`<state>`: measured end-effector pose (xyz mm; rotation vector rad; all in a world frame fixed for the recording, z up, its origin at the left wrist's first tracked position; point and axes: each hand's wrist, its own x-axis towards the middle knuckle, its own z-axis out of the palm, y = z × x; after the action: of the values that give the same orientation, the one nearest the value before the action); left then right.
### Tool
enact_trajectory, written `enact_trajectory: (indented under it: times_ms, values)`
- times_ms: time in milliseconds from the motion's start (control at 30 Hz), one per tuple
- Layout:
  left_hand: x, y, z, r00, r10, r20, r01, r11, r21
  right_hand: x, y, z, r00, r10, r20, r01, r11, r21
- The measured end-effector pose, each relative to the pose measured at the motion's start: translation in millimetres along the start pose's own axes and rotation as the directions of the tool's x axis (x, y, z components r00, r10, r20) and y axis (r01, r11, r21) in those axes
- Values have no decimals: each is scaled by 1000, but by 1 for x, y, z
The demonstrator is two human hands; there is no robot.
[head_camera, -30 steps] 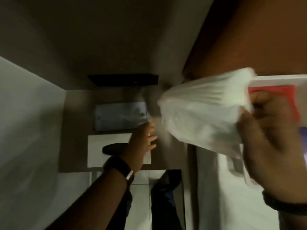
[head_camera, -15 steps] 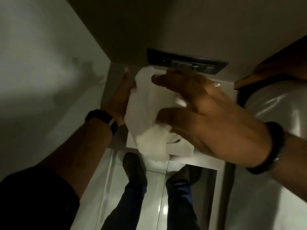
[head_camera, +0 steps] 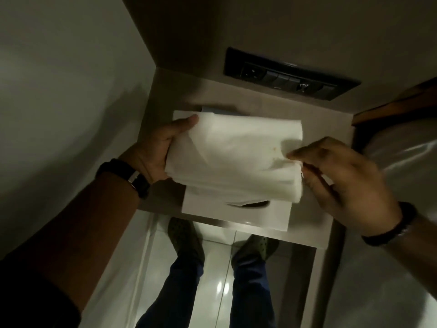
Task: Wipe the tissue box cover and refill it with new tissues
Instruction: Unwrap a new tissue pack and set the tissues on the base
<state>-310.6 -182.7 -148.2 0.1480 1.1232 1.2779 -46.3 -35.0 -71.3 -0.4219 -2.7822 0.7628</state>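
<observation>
A thick stack of white tissues (head_camera: pixel 236 157) hangs just above the white tissue box cover (head_camera: pixel 236 215), which lies on a small grey shelf (head_camera: pixel 331 129). My left hand (head_camera: pixel 156 150) grips the stack's left end, thumb on top. My right hand (head_camera: pixel 340 178) pinches the stack's right edge with its fingertips. The cover's dark oval slot (head_camera: pixel 255 204) peeks out below the stack. Most of the cover is hidden by the tissues.
A dark switch and socket panel (head_camera: pixel 288 78) sits on the wall behind the shelf. A bluish flat item (head_camera: pixel 212 109) shows behind the cover. White bedding (head_camera: pixel 402 162) lies to the right. My feet (head_camera: pixel 186 237) stand on the glossy floor below.
The crumpled tissue bundle has been flattened into a level stack over the cover. My left hand moved onto its left end and my right hand slid to its right edge.
</observation>
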Motion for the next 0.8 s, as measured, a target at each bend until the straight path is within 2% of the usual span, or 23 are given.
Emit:
enact_trajectory:
  times_ms: [67, 100, 200, 267, 333, 433, 467, 533, 600, 733, 800]
  values:
    - [11, 5, -3, 998, 10, -66, -10, 1000, 1, -5, -1, 19, 979, 196, -52, -179, 957, 226]
    - [17, 7, -4, 995, 22, -99, -24, 1000, -19, -5, -1, 25, 953, 297, -60, -255, 891, 375]
    - [29, 13, 1, 991, 88, -98, -94, 994, -56, 1, -2, 37, 793, 607, -51, -389, 570, 723]
    - [35, 14, 8, 988, 81, -129, -94, 990, -102, 10, -2, 44, 665, 746, -30, -421, 408, 810]
    - [44, 13, 15, 983, 69, -172, -94, 985, -144, 18, 0, 52, 548, 836, -15, -427, 295, 855]
    - [54, 9, 23, 977, 24, -210, -38, 997, -60, 30, 5, 60, 414, 910, 21, -358, 142, 923]
    - [56, 7, 24, 982, 12, -189, -13, 1000, -1, 32, 8, 61, 401, 915, 36, -341, 113, 933]
    - [57, 3, 27, 987, -124, -104, 133, 987, 91, 34, 14, 63, 398, 917, 41, -307, 91, 947]
    - [55, -3, 26, 964, -242, -112, 258, 951, 170, 34, 19, 63, 380, 923, 51, -282, 63, 957]
    - [54, -8, 24, 953, -254, -163, 287, 929, 232, 34, 23, 53, 321, 946, 39, -259, 48, 965]
    - [52, -7, 22, 961, -219, -171, 259, 930, 263, 38, 20, 46, 318, 948, -16, -232, 94, 968]
